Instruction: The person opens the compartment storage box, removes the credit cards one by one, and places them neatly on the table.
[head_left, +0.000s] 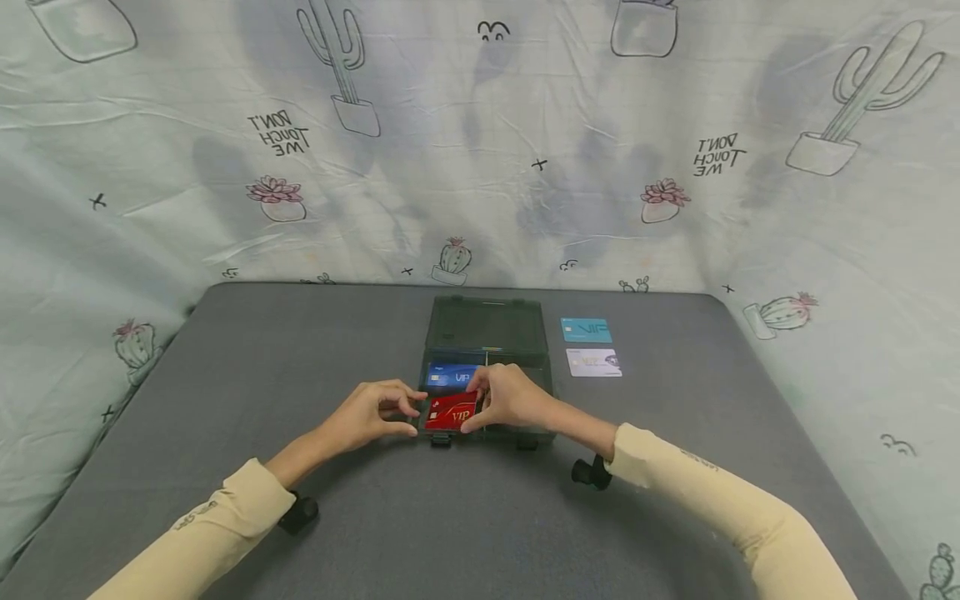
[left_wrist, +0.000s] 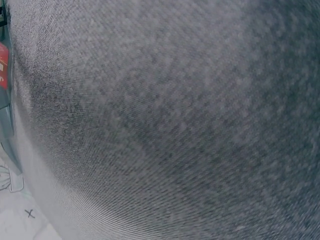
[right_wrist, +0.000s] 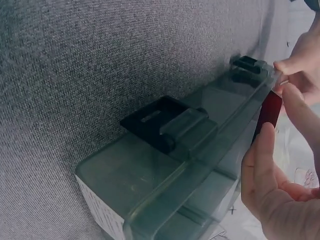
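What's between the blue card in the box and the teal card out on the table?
In the head view, the box's empty right compartment and wall, then bare grey table, separate the blue card from the teal card.
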